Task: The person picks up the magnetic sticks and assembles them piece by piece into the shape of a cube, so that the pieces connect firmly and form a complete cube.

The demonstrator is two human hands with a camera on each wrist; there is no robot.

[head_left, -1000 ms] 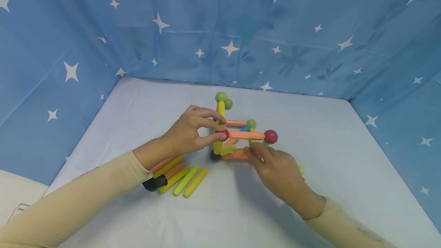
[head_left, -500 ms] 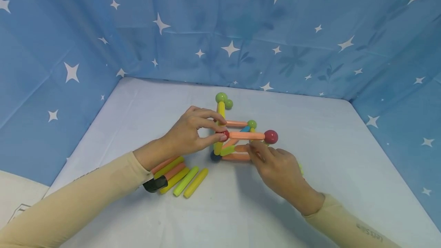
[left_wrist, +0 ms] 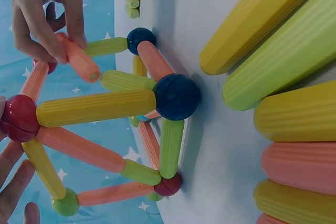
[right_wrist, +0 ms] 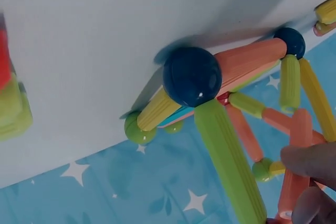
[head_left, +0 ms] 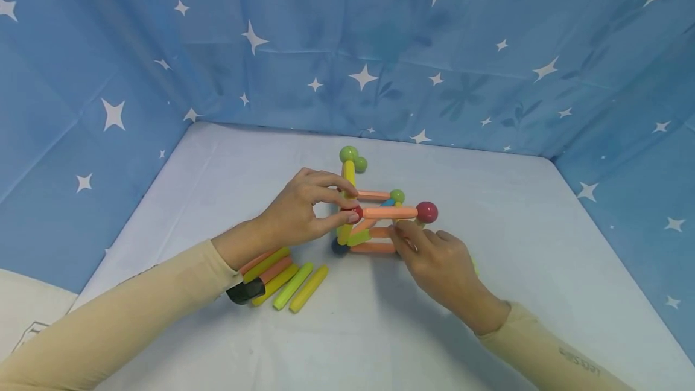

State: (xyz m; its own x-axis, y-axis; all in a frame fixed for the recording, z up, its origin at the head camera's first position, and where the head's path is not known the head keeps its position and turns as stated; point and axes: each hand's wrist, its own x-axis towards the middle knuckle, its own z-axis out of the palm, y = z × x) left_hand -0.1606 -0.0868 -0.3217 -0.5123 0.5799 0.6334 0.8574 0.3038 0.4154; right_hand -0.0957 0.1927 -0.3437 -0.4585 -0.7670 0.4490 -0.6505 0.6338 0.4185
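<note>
A frame of magnetic sticks and balls stands on the table. My left hand [head_left: 298, 207] pinches its upper near-left red ball [left_wrist: 21, 118] between thumb and fingers. From that ball a yellow stick [left_wrist: 97, 107] drops to a dark blue ball [left_wrist: 177, 97] on the table. A short light green stick [left_wrist: 126, 81] juts from the blue ball. Its free end lies close to the end of an orange stick [left_wrist: 81, 61], which my right hand [head_left: 437, 267] pinches with thumb and fingertips. An upper orange stick [head_left: 390, 213] runs across to another red ball [head_left: 427, 212].
Several loose yellow, green and orange sticks [head_left: 308, 288] lie left of the frame, partly under the left forearm. Green balls [head_left: 349, 154] show at the back. More red and green pieces [left_wrist: 133, 1] lie beyond the right hand. A blue star-patterned curtain [head_left: 364, 77] surrounds the table.
My right hand has shifted the pinched orange stick slightly up and away from the lower orange stick, to the end of the short green stick. The left hand keeps its hold on the red ball.
</note>
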